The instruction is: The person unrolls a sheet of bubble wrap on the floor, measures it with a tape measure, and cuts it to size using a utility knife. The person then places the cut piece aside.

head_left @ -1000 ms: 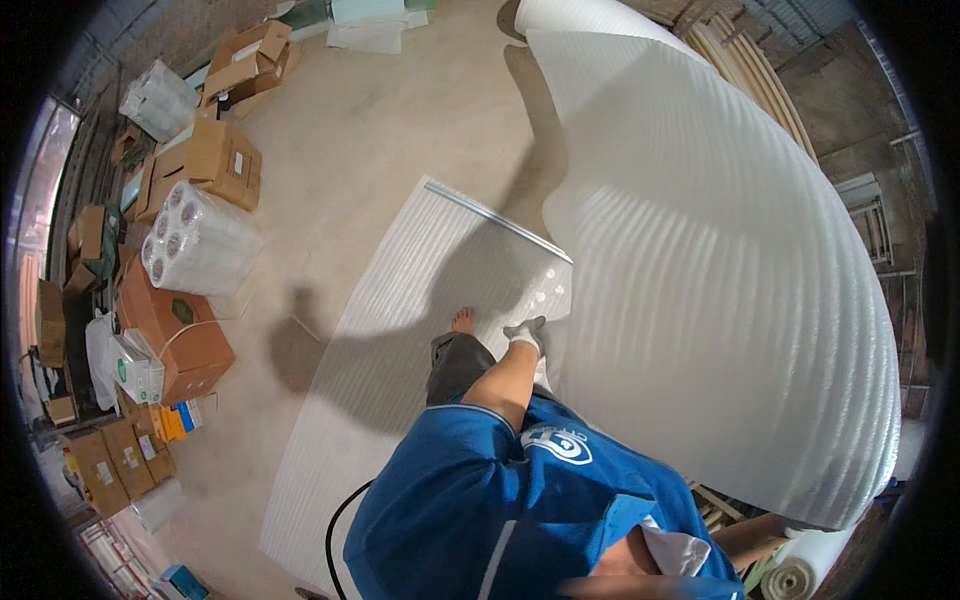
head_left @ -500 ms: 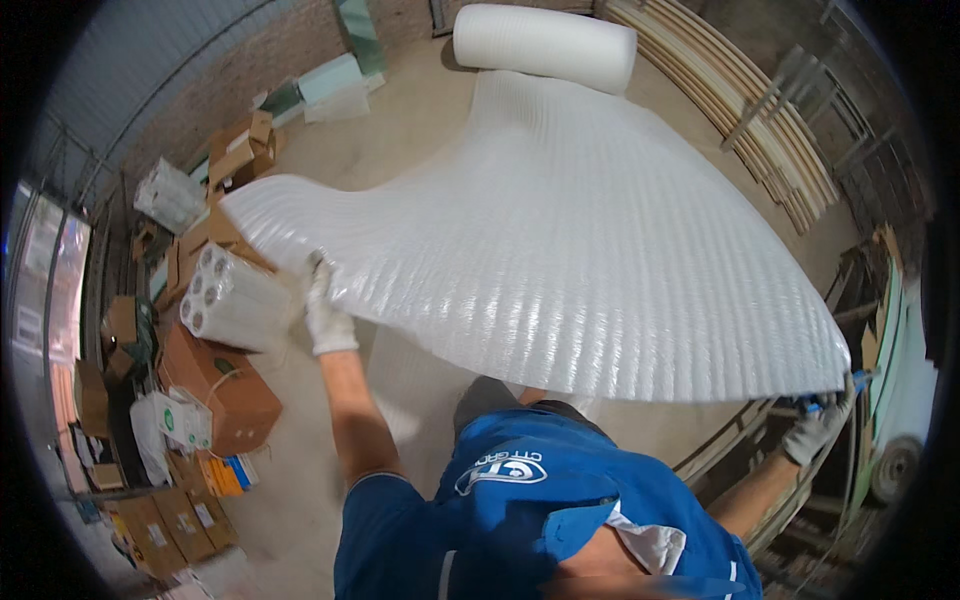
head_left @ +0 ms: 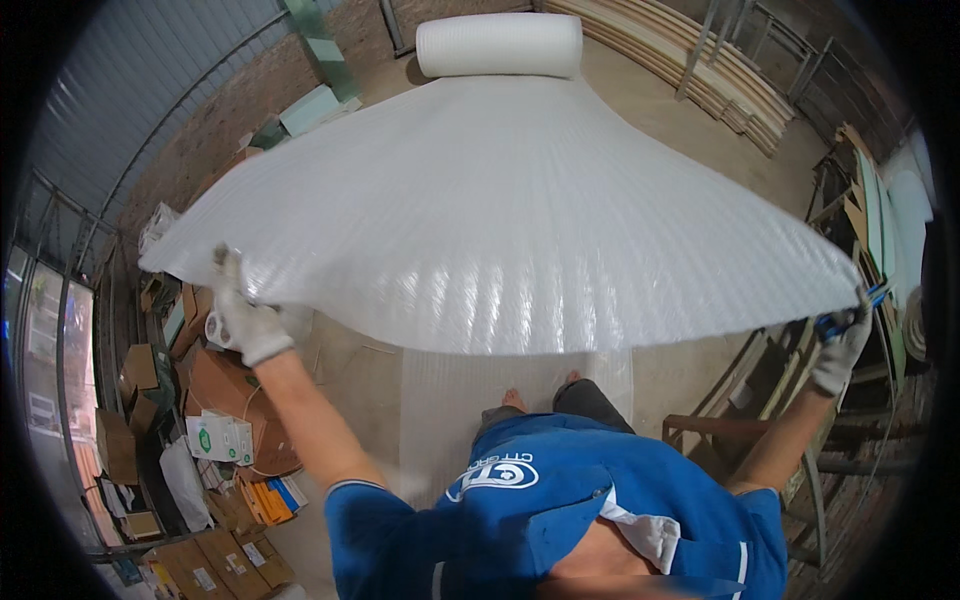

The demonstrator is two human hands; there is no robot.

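A wide sheet of translucent white bubble wrap (head_left: 480, 220) is stretched out in front of me, running back to its thick roll (head_left: 500, 46) on the floor. My left hand (head_left: 250, 325), in a pale work glove, grips the near edge toward the left; a corner hangs beyond it. Far to the right, my gloved right hand (head_left: 843, 350) holds the other corner. A small blue-and-black tool (head_left: 832, 325) is in that hand too; its exact kind is unclear. Below the raised edge, another strip of wrap (head_left: 430, 410) lies on the floor by my bare feet.
Cardboard boxes (head_left: 225, 565), a brown carton (head_left: 235, 385) and a small white-and-green box (head_left: 218, 437) crowd the left side. Long pale strips (head_left: 690, 70) are stacked at the back right. Metal racks and leaning panels (head_left: 875, 215) stand at the right.
Both hands have spread and risen, the left one moving outward to the left. The sheet's near edge is pulled wider and farther forward, baring the floor strip and my feet.
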